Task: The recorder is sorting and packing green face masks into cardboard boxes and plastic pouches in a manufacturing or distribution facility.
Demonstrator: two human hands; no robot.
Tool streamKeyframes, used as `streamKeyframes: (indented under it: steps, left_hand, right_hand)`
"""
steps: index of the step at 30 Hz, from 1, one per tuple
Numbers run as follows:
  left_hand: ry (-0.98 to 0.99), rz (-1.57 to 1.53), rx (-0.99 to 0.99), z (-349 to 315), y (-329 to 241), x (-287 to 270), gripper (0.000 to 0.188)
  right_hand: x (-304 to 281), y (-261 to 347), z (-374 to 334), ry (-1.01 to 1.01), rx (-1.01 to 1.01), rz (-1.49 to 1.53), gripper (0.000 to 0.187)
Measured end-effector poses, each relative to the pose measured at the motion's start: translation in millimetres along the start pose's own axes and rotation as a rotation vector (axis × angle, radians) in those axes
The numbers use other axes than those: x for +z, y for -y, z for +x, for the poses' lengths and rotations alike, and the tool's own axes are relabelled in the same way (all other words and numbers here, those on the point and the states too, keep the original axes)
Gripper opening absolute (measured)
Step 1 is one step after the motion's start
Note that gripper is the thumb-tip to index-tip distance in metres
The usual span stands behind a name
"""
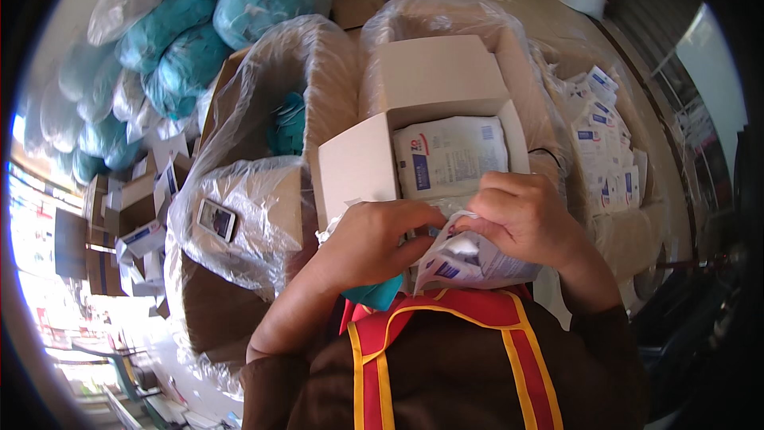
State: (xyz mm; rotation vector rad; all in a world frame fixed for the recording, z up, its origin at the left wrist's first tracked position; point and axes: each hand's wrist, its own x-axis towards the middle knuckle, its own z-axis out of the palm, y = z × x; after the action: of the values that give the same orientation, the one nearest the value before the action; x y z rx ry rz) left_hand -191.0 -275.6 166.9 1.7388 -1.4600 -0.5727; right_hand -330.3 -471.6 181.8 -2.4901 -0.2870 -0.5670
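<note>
A white printed plastic pouch (509,265) is held just in front of my chest. My right hand (521,219) is closed on its upper edge, thumb and fingers pinching it. Close by on the left, my left hand (374,243) has its fingers curled at the pouch's near side; what they hold is hidden. Teal cloth-like material (376,295) shows below that hand. Beyond both hands stands an open cardboard box (358,163), flaps spread, with a similar printed packet (454,157) lying flat inside.
Plastic-lined large cartons flank the box; the left one (326,72) holds teal pieces (288,123). A phone (216,220) lies on plastic-covered cardboard at left. White packets (601,139) fill the right carton. Teal-filled bags (187,60) and small boxes (143,199) are piled at far left.
</note>
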Motion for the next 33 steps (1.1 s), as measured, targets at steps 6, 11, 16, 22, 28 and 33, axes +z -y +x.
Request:
streamKeyframes:
  steps: [6, 11, 16, 22, 28, 33]
  left_hand:
    - [-0.065, 0.028, 0.015, 7, -1, 5, 0.028]
    - [-0.133, 0.236, -0.03, 16, -8, 12, 0.03]
    - [-0.117, 0.166, 0.052, 18, 10, 28, 0.031]
    - [-0.207, 0.07, -0.001, 21, 18, 37, 0.025]
    - [-0.418, -0.21, -0.099, 9, 28, 13, 0.015]
    - [-0.747, -0.592, -0.199, -10, 31, -36, 0.009]
  right_hand:
    - [-2, -1, 2, -0.023, -0.004, 0.068, 0.024]
    - [2, -3, 5, -0.011, -0.016, 0.097, 0.023]
    - [8, -8, 0, -0.022, 0.021, 0.124, 0.022]
    - [5, -15, -7, -0.106, 0.052, -0.005, 0.018]
    - [-19, -30, -27, -0.123, 0.166, 0.007, 0.02]
    - [-70, -91, -84, -0.501, 0.598, 0.498, 0.013]
